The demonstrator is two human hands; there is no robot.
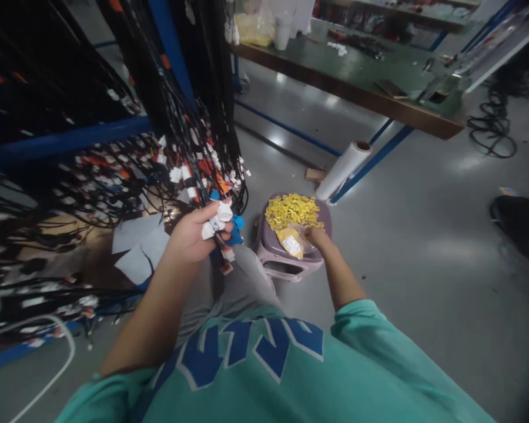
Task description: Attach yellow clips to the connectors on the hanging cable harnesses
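My left hand [198,230] is closed around white connectors [223,214] at the end of a black cable bundle, with blue connectors [235,230] beside its fingertips. Right of my knees stands a mauve plastic stool [286,267] with a heap of small yellow plastic pieces [293,210] on top. On the stool's near side lies a clear bag [291,242] with a white label and more yellow inside. My right hand [316,236] is at the bag's right edge with its fingers drawn together; what they hold, if anything, is hidden.
Black cable harnesses [211,70] with many connectors hang from a blue rack [171,47] on the left. A green-topped workbench [357,70] stands ahead, with a roll of clear film [341,170] leaning by its leg. Loose black cable [494,126] lies on the floor at right.
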